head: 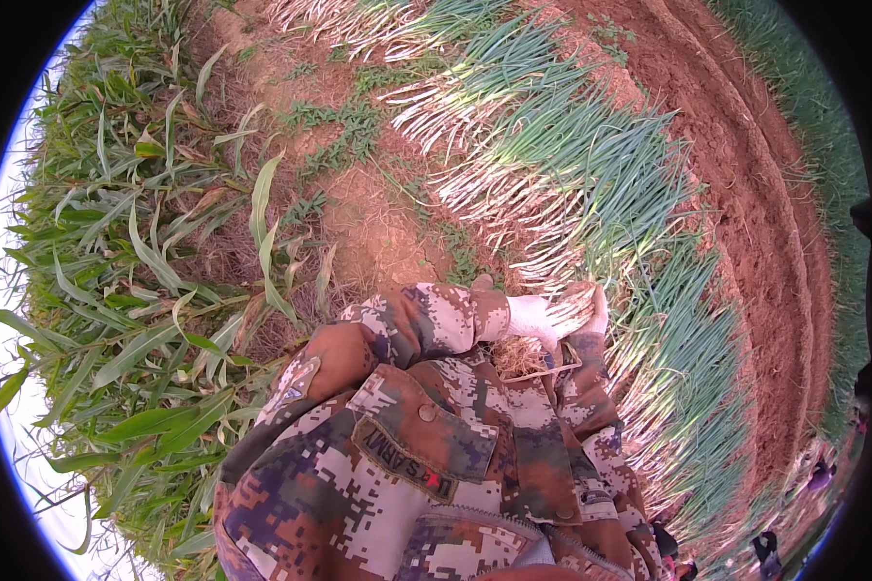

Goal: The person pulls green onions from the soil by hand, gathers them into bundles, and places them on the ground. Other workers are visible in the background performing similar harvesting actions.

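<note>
In front of my camouflage jacket, I hold a bunch of green onions in both hands. My left hand, in a white glove, wraps the pale stalks from the left. On the right side of the same stalks is my right hand, also gloved and partly hidden by the bunch. A tangle of dry roots hangs toward my chest, below the left hand. Just beyond my hands, pulled green onions lie on the soil, white stalks to the left and green leaves to the right.
Maize plants stand thickly along the left. Low weeds grow on the reddish soil between them and the onions. To the right runs a dug furrow, with a standing green crop past it. People are small at lower right.
</note>
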